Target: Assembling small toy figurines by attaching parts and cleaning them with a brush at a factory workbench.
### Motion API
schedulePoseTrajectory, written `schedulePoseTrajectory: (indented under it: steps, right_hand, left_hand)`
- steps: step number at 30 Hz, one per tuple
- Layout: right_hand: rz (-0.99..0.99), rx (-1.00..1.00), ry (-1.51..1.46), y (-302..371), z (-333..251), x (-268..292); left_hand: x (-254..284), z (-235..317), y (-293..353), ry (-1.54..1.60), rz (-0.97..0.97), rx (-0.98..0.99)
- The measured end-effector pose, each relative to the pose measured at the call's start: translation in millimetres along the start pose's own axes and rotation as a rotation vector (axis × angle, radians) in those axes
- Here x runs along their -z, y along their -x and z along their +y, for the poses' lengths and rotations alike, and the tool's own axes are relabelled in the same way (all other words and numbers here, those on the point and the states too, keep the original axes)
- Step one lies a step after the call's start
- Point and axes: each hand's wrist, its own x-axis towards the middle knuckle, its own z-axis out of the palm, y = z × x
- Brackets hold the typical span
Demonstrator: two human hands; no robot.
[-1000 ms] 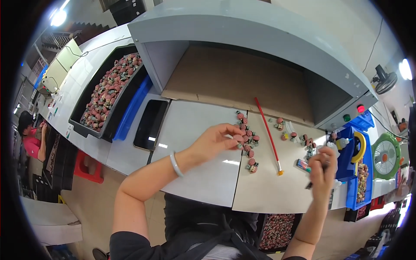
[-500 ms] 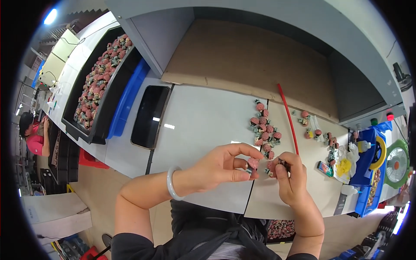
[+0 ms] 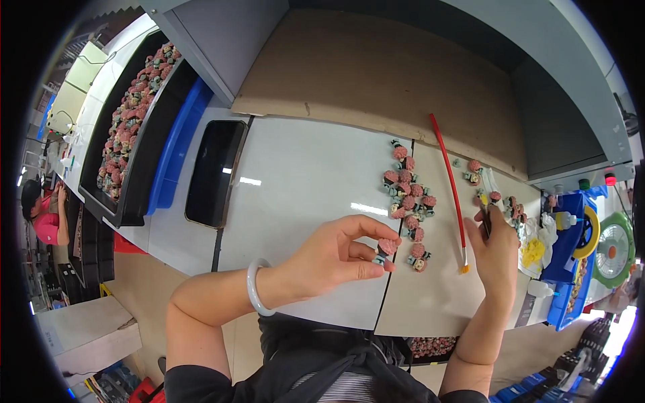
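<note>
Between the thumb and fingers of my left hand (image 3: 329, 258) is a small figurine (image 3: 387, 247) with a bumpy pink top and grey-blue lower part. My right hand (image 3: 496, 245) is closed on a thin dark tool (image 3: 486, 220), mostly hidden by the fingers, whose kind I cannot make out. Its tip reaches a small yellow piece (image 3: 484, 199) at the right of the worktop. Several similar figurines (image 3: 405, 190) lie in a cluster beyond my hands. A red-handled paintbrush (image 3: 448, 168) with yellowish bristles lies between that cluster and my right hand.
A black tray (image 3: 127, 201) full of figurines stands at the left on a blue tray (image 3: 176, 144), with a phone (image 3: 216, 173) beside it. To the right are yellow material (image 3: 533, 251) on plastic, a white bottle (image 3: 539, 289), blue bins (image 3: 563, 269) and a green fan (image 3: 613, 250). A grey cabinet (image 3: 403, 74) stands behind.
My right hand has moved away from my left, to the right and slightly farther off, uncovering the paintbrush's bristles. My left hand still holds the figurine, now turned slightly. The whole view has shifted a little.
</note>
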Motion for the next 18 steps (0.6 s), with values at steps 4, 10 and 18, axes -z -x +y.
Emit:
schedulePoseTrajectory:
  steps: [4,10,18]
  right_hand:
    - [-0.176,0.061,0.226,-3,22,-7]
    - [-0.036,0.195,-0.767,30,-4,10]
    - [-0.174,0.603,-0.704,49,-30,-25]
  left_hand:
    - [3,-6,-2,0.022,0.037,-0.025]
    - [-1,-10,-2,-0.367,0.064,-0.148]
    - [-3,-15,4,-0.545,0.135,-0.246]
